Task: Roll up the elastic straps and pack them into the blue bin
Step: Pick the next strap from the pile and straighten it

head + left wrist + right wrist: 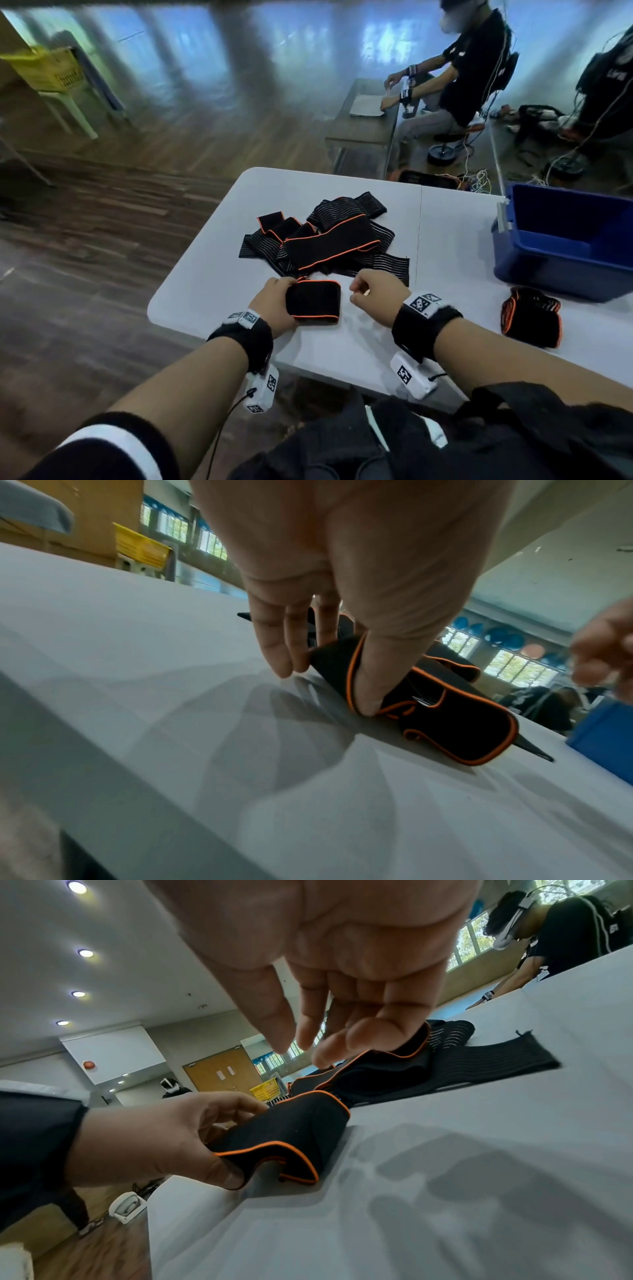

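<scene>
My left hand (279,303) grips a partly rolled black strap with orange trim (313,301) near the table's front edge. In the left wrist view the thumb (368,685) is tucked into the roll's (445,718) end, with the fingers (274,642) on its far side. My right hand (363,294) hovers just right of the roll, fingers loosely curled and holding nothing; the right wrist view shows it (301,1047) above the strap (291,1137). Behind lies a pile of loose straps (325,236). The blue bin (565,240) stands at the right.
A rolled strap (531,317) lies on the white table (212,260) in front of the bin. Another person (472,61) sits at a separate table beyond. A yellow basket (51,68) is at the far left. The table edge runs close to my wrists.
</scene>
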Demonstrator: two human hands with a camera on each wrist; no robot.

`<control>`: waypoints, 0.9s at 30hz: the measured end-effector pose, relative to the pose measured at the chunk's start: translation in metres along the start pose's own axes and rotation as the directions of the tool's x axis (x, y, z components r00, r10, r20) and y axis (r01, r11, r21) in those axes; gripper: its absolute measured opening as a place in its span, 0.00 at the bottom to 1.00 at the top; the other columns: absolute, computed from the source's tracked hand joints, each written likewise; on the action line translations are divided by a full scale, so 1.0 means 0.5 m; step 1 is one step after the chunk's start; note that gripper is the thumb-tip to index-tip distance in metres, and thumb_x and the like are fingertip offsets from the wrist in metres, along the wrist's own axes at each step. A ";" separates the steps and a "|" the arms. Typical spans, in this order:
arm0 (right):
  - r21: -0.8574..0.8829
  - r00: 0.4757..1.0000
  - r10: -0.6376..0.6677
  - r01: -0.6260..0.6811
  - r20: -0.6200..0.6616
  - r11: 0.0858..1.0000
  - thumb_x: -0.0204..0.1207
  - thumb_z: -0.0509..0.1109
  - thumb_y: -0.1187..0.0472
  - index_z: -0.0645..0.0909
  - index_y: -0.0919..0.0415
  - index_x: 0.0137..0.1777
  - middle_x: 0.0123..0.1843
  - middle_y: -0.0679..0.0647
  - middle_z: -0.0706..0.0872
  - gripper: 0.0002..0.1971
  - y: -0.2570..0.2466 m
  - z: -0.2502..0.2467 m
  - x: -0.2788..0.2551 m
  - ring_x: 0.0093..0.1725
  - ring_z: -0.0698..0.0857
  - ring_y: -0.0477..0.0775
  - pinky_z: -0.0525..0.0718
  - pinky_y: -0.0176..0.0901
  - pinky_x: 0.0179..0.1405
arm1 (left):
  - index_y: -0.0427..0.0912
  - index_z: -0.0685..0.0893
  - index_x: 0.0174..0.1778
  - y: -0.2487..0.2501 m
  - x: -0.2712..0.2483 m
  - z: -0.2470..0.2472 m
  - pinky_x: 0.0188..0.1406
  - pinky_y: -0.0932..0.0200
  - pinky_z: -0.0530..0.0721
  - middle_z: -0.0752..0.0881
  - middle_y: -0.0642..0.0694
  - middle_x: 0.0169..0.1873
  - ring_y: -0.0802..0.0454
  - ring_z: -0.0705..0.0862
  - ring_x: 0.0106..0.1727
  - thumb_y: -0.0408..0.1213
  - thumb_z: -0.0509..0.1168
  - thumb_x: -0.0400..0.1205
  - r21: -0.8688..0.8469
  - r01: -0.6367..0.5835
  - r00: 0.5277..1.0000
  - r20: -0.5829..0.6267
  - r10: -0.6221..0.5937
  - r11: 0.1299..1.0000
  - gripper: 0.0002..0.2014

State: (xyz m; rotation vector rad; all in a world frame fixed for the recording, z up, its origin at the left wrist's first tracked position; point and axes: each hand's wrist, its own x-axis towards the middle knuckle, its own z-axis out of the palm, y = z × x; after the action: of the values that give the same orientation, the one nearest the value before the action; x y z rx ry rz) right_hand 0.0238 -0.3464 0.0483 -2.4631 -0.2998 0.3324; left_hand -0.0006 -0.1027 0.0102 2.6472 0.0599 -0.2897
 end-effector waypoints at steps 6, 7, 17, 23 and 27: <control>0.096 0.999 -0.015 0.019 -0.050 0.995 0.73 0.76 0.53 0.79 0.50 0.63 0.58 0.46 0.83 0.19 -0.048 0.013 0.027 0.49 0.82 0.45 0.76 0.36 0.49 | 0.55 0.69 0.75 -0.011 -0.007 -0.021 0.58 0.53 0.85 0.70 0.51 0.65 0.48 0.84 0.56 0.45 0.76 0.71 -0.050 -0.280 0.954 -0.126 0.272 0.959 0.36; 0.135 0.999 -0.035 0.040 -0.039 0.990 0.71 0.79 0.51 0.77 0.51 0.68 0.61 0.47 0.82 0.26 -0.058 0.015 0.028 0.54 0.81 0.44 0.77 0.36 0.54 | 0.54 0.69 0.76 -0.009 -0.008 -0.029 0.58 0.56 0.83 0.72 0.51 0.65 0.51 0.82 0.56 0.47 0.77 0.71 -0.085 -0.302 0.948 -0.133 0.289 0.950 0.37; 0.183 1.000 -0.001 0.003 -0.016 0.983 0.66 0.82 0.48 0.72 0.47 0.74 0.56 0.42 0.86 0.37 -0.109 0.054 0.031 0.62 0.82 0.44 0.79 0.45 0.65 | 0.52 0.70 0.76 0.003 0.030 -0.082 0.54 0.55 0.86 0.87 0.53 0.50 0.56 0.87 0.48 0.49 0.75 0.75 -0.603 -0.139 0.990 -0.072 0.119 0.785 0.34; 0.425 0.985 0.061 0.014 -0.163 0.905 0.70 0.78 0.69 0.82 0.47 0.49 0.36 0.52 0.85 0.16 -0.102 0.048 0.036 0.38 0.84 0.48 0.86 0.48 0.50 | 0.55 0.75 0.72 -0.006 0.044 -0.076 0.40 0.68 0.83 0.87 0.53 0.50 0.62 0.84 0.37 0.37 0.75 0.76 -0.574 -0.188 0.982 -0.093 0.165 0.797 0.29; 0.572 0.978 0.118 0.003 -0.174 0.820 0.72 0.74 0.76 0.84 0.51 0.46 0.37 0.54 0.81 0.16 -0.072 0.007 0.025 0.37 0.80 0.49 0.81 0.38 0.41 | 0.53 0.86 0.56 -0.031 0.056 -0.074 0.40 0.68 0.82 0.89 0.53 0.40 0.59 0.85 0.39 0.31 0.69 0.75 -0.412 -0.179 0.984 -0.074 0.163 0.893 0.16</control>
State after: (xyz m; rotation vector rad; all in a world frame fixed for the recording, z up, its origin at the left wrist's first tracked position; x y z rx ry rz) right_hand 0.0296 -0.3126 0.0658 -1.8877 -0.0241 0.1596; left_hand 0.0328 -0.0721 0.0294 2.2121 -0.0908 -0.1467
